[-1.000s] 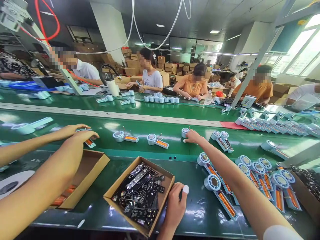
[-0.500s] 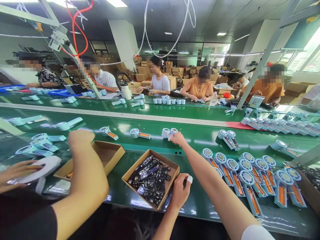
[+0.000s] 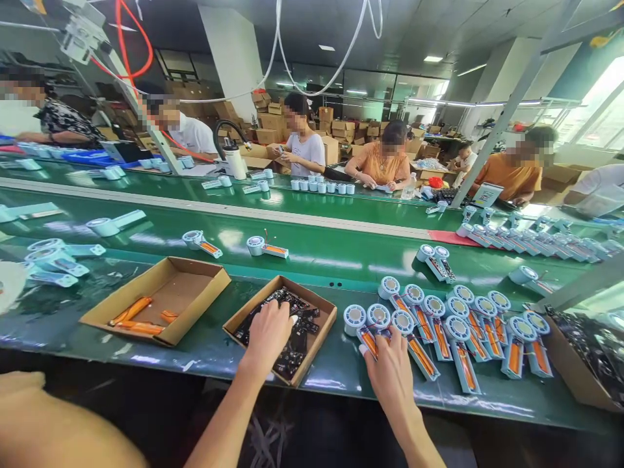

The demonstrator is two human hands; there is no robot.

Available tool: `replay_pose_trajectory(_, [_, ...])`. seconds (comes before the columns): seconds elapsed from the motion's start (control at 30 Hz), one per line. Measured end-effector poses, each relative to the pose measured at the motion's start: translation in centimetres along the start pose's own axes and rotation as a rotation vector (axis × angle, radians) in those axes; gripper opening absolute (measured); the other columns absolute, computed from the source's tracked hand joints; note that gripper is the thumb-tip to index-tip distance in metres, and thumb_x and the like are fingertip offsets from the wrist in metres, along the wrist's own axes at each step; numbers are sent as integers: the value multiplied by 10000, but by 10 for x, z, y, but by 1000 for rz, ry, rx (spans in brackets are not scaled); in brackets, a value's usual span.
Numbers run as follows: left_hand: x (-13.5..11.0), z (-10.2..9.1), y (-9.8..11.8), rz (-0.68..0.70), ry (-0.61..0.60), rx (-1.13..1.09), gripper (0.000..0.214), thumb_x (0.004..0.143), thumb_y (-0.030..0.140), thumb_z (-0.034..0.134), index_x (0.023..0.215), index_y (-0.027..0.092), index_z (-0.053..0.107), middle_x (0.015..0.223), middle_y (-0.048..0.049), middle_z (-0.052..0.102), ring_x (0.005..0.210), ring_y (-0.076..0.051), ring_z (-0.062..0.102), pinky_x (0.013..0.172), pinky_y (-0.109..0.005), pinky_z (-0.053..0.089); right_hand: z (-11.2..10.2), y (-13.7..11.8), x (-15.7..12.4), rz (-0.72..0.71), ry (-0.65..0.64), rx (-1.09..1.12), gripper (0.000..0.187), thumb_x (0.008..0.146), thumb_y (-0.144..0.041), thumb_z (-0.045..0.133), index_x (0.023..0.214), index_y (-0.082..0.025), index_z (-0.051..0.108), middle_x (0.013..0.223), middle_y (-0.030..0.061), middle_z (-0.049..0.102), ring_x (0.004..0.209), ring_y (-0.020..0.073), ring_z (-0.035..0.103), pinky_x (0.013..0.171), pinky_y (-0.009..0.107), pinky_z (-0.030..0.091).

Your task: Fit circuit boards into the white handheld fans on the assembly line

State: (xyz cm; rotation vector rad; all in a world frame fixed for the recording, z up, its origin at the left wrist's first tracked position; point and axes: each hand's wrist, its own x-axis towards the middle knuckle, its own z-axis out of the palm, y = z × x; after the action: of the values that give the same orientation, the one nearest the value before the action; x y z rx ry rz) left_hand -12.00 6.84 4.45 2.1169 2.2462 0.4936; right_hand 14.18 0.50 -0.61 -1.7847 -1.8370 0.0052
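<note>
My left hand (image 3: pixel 270 330) is over a cardboard box (image 3: pixel 322 338) of black circuit boards (image 3: pixel 301 335). Its fingertips dip among the boards, so whether they grip one is hidden. White tape wraps the thumb tip. My right hand (image 3: pixel 391 365) is closed around the handle of a light-blue handheld fan (image 3: pixel 379 316) at the near left of a group of similar fans. Another fan (image 3: pixel 354 318) lies right beside it. These fans have round heads and open handles with orange battery cells inside. More fans (image 3: pixel 458 328) lie to the right of my hand.
A second cardboard box (image 3: pixel 192 309) to the left holds several orange cells (image 3: pixel 139 315). Another person's arm (image 3: pixel 53 422) is at lower left. More fans lie along the green belt (image 3: pixel 331 250). A box of boards (image 3: pixel 585 357) stands far right. Several co-workers sit across the line.
My right hand has drawn two fans from the belt toward me, to the near group. My left hand has moved from the box's right edge into it. The neighbour's arm has pulled back.
</note>
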Motion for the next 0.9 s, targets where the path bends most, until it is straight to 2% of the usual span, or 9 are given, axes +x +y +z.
replay_pose_trajectory(0.1, [14, 9, -1, 21, -3, -7, 179, 822, 124, 525, 741, 172, 677, 841, -140, 689, 883, -315, 686, 817, -406, 529, -2, 16, -17, 4, -114, 102, 265, 876, -257, 635, 1139, -259, 670, 1340, 161, 541, 1208, 370, 571, 948, 525, 534])
replay_pose_trajectory(0.2, [19, 9, -7, 25, 39, -52, 247, 844, 164, 460, 719, 186, 671, 827, -154, 691, 889, -336, 675, 822, -436, 525, -21, 33, -23, 1, -177, 207, 423, 927, -342, 586, 1343, -265, 570, 1436, 131, 504, 1344, 334, 489, 1044, 500, 491])
replay_pose_trajectory(0.33, [10, -6, -8, -16, 181, -185, 306, 903, 268, 394, 962, 174, 679, 1026, -153, 727, 975, -305, 669, 888, -407, 520, -48, 33, -18, -16, -108, 268, 315, 992, -253, 449, 1250, -262, 629, 1253, 110, 631, 1180, 280, 606, 996, 445, 521])
replay_pose_trajectory(0.43, [-17, -17, 18, -137, 364, -535, 344, 943, 383, 393, 1085, 180, 632, 1029, -115, 742, 939, -269, 686, 846, -369, 532, -50, 13, -4, -206, -208, 280, 349, 975, -136, 431, 1218, -258, 650, 1172, 93, 663, 1063, 248, 629, 929, 389, 539])
replay_pose_trajectory(0.53, [-55, -13, 55, -79, 219, -879, 296, 943, 376, 422, 1106, 200, 595, 987, -78, 745, 990, -243, 678, 882, -348, 525, -35, -4, 11, -298, -278, 196, 344, 950, -92, 462, 1157, -251, 686, 1126, 88, 675, 996, 244, 624, 870, 370, 545])
replay_pose_trajectory(0.63, [-85, 7, 80, -114, -3, -1089, 279, 961, 395, 405, 973, 214, 617, 923, -57, 715, 889, -214, 665, 851, -328, 524, -19, -5, 18, -325, -265, 220, 291, 965, -111, 482, 1073, -242, 718, 1089, 82, 701, 963, 228, 633, 848, 347, 541])
replay_pose_trajectory(0.7, [-96, 23, 86, -152, -152, -1182, 295, 954, 383, 375, 957, 214, 617, 849, -37, 676, 793, -201, 638, 775, -318, 528, -12, -1, 18, -373, -269, 282, 273, 976, -127, 490, 1070, -239, 720, 1128, 77, 719, 972, 221, 649, 864, 347, 533])
replay_pose_trajectory(0.77, [-102, 36, 87, -194, -232, -1201, 276, 912, 372, 398, 980, 209, 610, 815, -27, 645, 751, -202, 613, 729, -320, 523, -9, 3, 16, -412, -302, 330, 280, 981, -133, 486, 1094, -242, 718, 1126, 71, 739, 963, 214, 674, 864, 342, 530])
replay_pose_trajectory(0.9, [-107, 50, 89, -231, -250, -1094, 242, 840, 399, 499, 966, 217, 597, 896, -51, 669, 806, -228, 619, 727, -337, 511, -10, 0, 12, -311, -327, 433, 317, 961, -121, 483, 1101, -251, 737, 1034, 59, 767, 942, 199, 709, 844, 309, 535])
